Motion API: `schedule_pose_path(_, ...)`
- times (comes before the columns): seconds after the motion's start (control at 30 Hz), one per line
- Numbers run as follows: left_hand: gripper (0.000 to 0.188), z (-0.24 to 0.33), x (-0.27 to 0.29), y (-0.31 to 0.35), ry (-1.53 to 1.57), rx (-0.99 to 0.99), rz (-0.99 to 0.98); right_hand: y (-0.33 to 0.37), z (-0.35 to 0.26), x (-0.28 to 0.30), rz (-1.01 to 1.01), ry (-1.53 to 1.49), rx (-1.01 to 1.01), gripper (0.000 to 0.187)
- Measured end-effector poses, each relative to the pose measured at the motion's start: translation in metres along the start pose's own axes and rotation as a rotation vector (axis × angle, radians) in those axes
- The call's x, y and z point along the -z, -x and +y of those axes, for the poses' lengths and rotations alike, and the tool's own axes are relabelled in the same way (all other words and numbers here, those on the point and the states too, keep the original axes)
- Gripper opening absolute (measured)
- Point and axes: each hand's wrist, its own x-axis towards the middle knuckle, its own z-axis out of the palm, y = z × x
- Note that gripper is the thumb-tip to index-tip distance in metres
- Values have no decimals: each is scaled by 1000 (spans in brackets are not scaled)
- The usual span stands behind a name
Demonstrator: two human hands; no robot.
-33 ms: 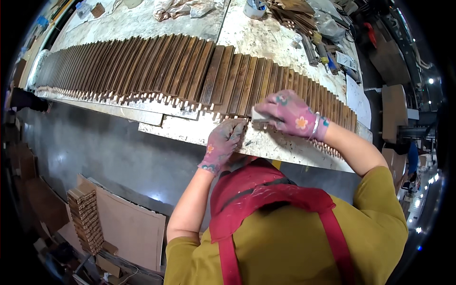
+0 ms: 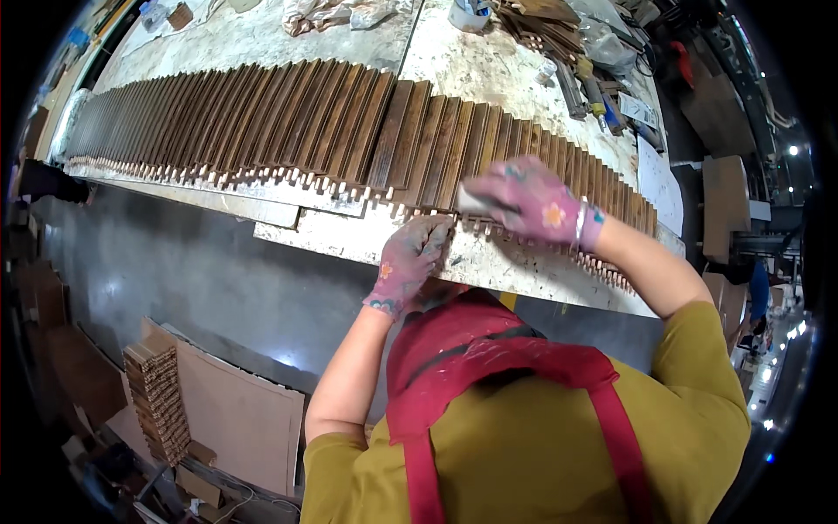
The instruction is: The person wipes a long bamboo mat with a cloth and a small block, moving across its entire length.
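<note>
A long overlapping row of dark brown wooden slats with pale round peg ends lies across the worktable. Both my hands wear pink flowered gloves. My right hand is closed round a pale block that looks like a sanding pad, pressed near the slats' near ends. My left hand has curled fingers at the table's near edge, pinched at the peg end of one slat. Its fingertips partly hide that end.
A white bucket, loose dark slats and hand tools lie at the far right. Crumpled plastic is at the back. On the floor at left, stacked wooden pieces stand beside a brown board.
My right hand has shifted slightly left and away from me with the pale block, and is a little blurred. My left hand stays in about the same place.
</note>
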Motion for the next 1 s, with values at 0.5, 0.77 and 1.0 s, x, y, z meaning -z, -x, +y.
schedule_pose_path(0.5, 25, 29, 10, 17, 136, 229, 54, -80, 61, 10, 227, -84, 162, 24)
schedule_pose_path(0.77, 21, 22, 26, -1, 40, 252, 133, -74, 87, -27, 402, 2, 226, 25)
schedule_pose_path(1.0, 24, 31, 50, -4, 9, 252, -60, -105, 57, 8, 263, -433, -173, 37)
